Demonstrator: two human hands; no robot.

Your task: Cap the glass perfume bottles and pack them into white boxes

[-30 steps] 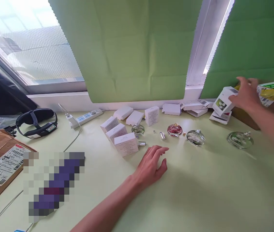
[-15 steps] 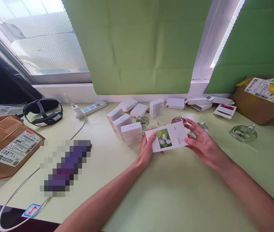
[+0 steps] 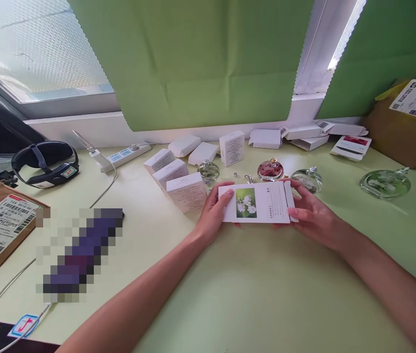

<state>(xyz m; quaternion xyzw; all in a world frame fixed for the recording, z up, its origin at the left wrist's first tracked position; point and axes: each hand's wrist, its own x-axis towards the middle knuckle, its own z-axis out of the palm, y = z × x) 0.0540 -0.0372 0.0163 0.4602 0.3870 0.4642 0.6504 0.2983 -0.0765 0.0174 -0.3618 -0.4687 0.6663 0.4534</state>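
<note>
Both hands, left hand (image 3: 213,214) and right hand (image 3: 312,215), grip the flat carton (image 3: 257,203) ends.

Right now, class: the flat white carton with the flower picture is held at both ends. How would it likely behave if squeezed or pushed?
The flat carton looks like thin folded card, so probably light and easily creased. The left hand and right hand support both ends, suggesting it may flex if held by one. Lying flat on the table, it would likely slide, not roll.
</note>
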